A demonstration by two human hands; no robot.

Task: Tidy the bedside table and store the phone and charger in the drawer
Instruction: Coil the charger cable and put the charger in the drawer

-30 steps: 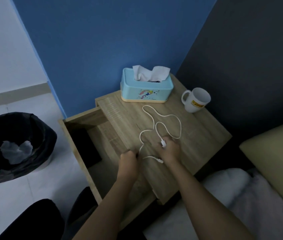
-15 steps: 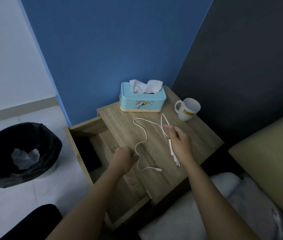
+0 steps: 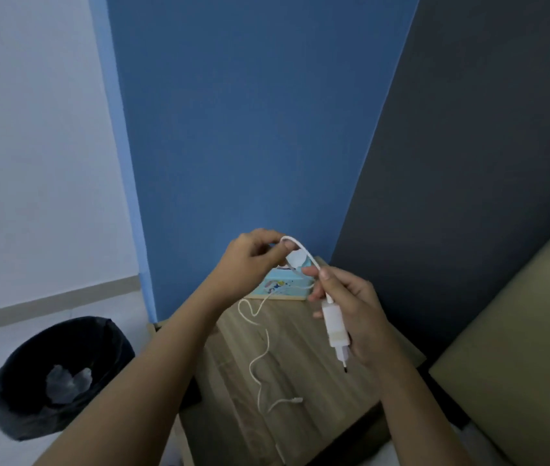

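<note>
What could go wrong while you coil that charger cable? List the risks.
1. The cable trails loose down to the bedside table; its free plug end may drag or snag as the left hand loops it.
2. The right hand holds the charger adapter with prongs pointing down; a tug might pull it loose.

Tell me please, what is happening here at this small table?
A person is gathering a white phone charger above the light wooden bedside table. The right hand holds the white plug adapter, and the left hand pinches the thin white cable into a loop. The rest of the cable trails loose on the tabletop.
</note>
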